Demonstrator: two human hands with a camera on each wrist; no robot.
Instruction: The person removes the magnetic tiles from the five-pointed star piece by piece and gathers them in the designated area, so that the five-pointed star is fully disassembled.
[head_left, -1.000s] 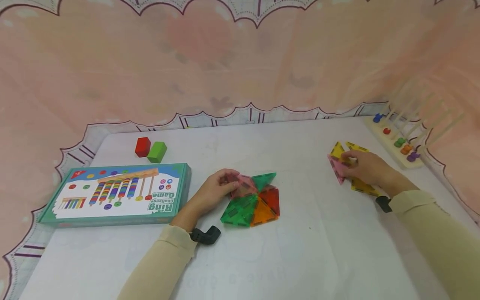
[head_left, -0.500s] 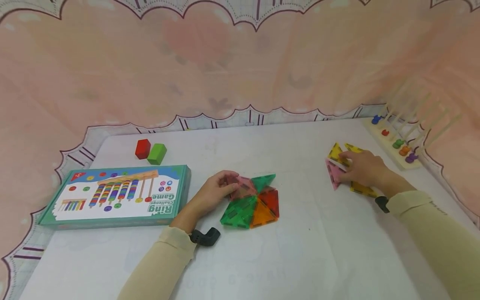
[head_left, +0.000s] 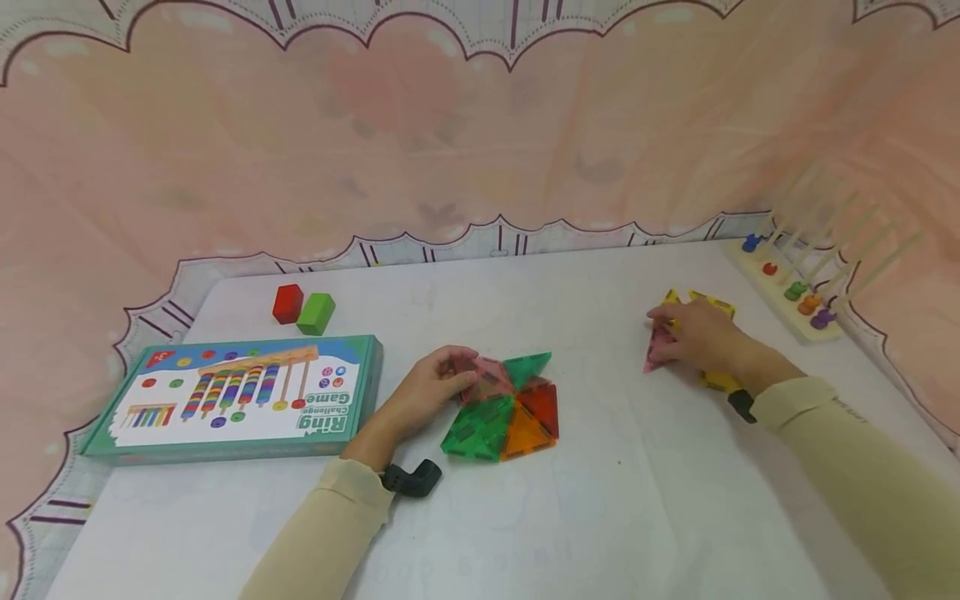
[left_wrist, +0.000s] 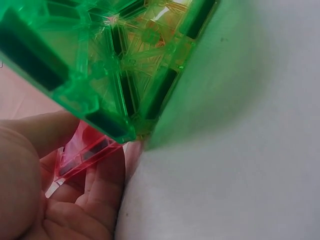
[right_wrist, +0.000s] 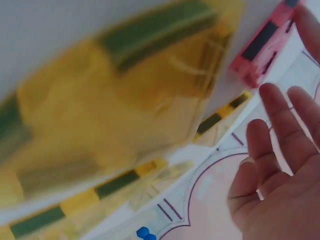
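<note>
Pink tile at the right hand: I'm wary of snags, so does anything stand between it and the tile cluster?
Nothing visible: between the pink tile and the tile cluster, the head view shows only white tabletop.

Fingers (right_wrist: 287, 125) at right touch a pink tile (right_wrist: 269, 48), with a large, blurred yellow tile (right_wrist: 120, 95) at left.

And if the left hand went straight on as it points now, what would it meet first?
Past the pink magnetic tile it pinches, the left hand would probably first meet the far green triangular tile; depth is unclear.
</note>
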